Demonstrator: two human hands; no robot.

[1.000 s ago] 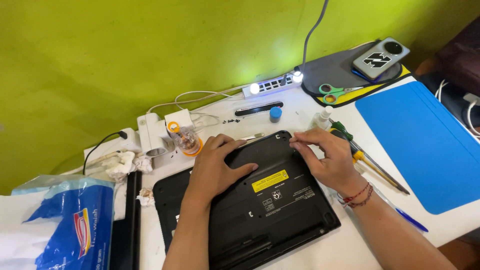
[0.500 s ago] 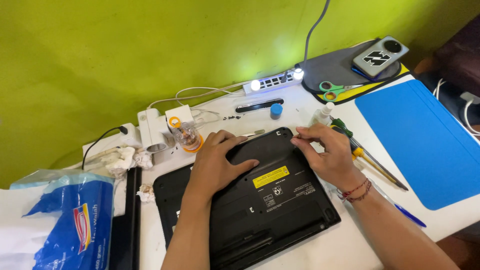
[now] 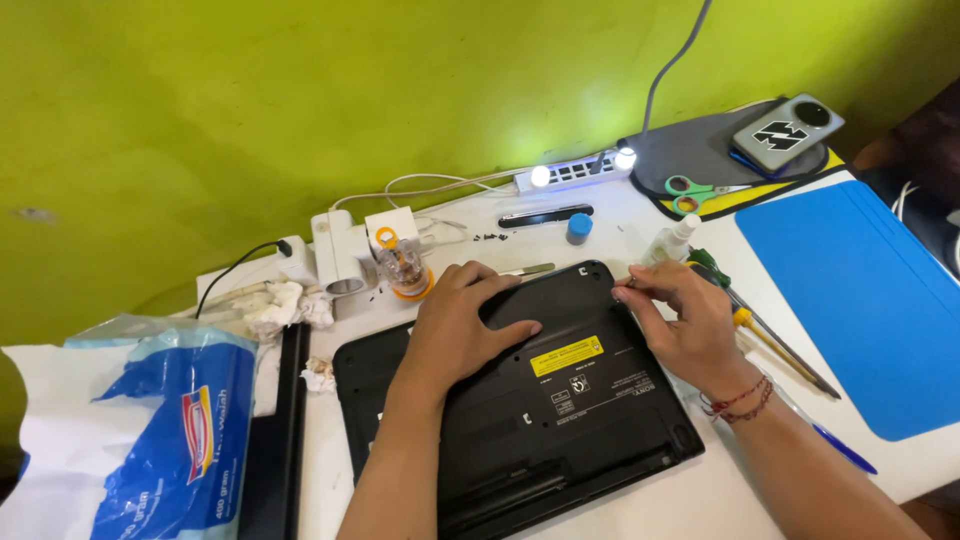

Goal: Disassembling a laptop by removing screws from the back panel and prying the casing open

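So one black plastic laptop (image 3: 520, 400) flipped bottom-up in the middle of the white table (image 3: 620, 215), both hands on it: left hand (image 3: 462, 320) spread flat on the base, right hand (image 3: 680, 318) pinching something tiny at the back edge, can't tell what. Two screwdrivers (image 3: 765, 330) just beside, one green-handled scissors (image 3: 695, 192) further back

I see both my forearms bare, with no sleeves in view. My left hand (image 3: 455, 325) wears nothing. My right hand (image 3: 685, 325) has thin red and dark cord bracelets (image 3: 738, 402) looped around the wrist.
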